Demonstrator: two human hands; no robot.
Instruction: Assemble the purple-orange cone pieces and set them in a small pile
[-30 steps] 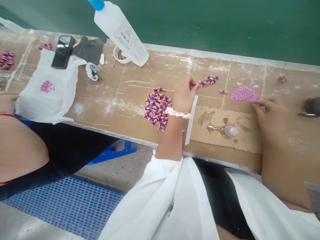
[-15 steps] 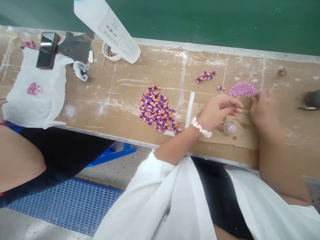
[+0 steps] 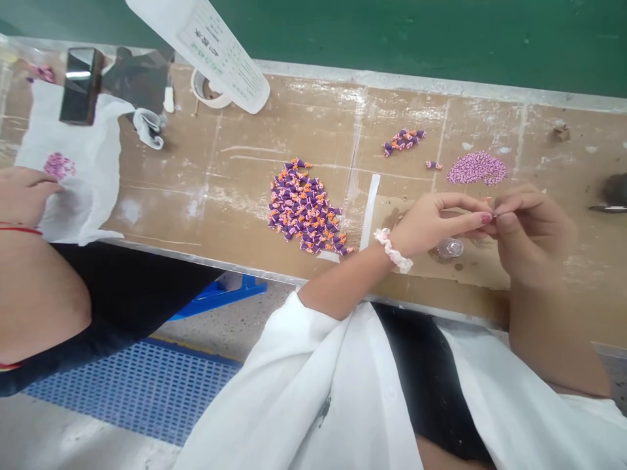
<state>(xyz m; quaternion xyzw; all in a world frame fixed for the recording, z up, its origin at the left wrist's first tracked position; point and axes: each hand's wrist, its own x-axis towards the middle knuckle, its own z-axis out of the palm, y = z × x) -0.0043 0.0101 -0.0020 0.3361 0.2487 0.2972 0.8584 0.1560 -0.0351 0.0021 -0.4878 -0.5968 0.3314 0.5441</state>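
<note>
My left hand (image 3: pixel 441 222) and my right hand (image 3: pixel 531 228) meet fingertip to fingertip above the brown bench (image 3: pixel 235 176). Both are pinched together on something tiny that I cannot make out. A small clear dish of glue (image 3: pixel 449 248) sits just below them. A big heap of purple and orange pieces (image 3: pixel 304 207) lies to the left of my left hand. A smaller cluster of the same pieces (image 3: pixel 404 140) and a pile of pink bits (image 3: pixel 476 168) lie beyond my hands. A white strip (image 3: pixel 369 212) lies between the heap and my left wrist.
A tilted white bottle (image 3: pixel 206 46) hangs over the bench at the back left, next to a tape roll (image 3: pixel 208 91). Another person's hand (image 3: pixel 24 192) rests on a white cloth (image 3: pixel 83 189) with a black phone (image 3: pixel 78 85). A dark tool (image 3: pixel 612 196) lies far right.
My left hand went from the small purple cluster at the back to the right, meeting my right hand, which rose from the pink pile. The other person's hand moved onto the cloth.
</note>
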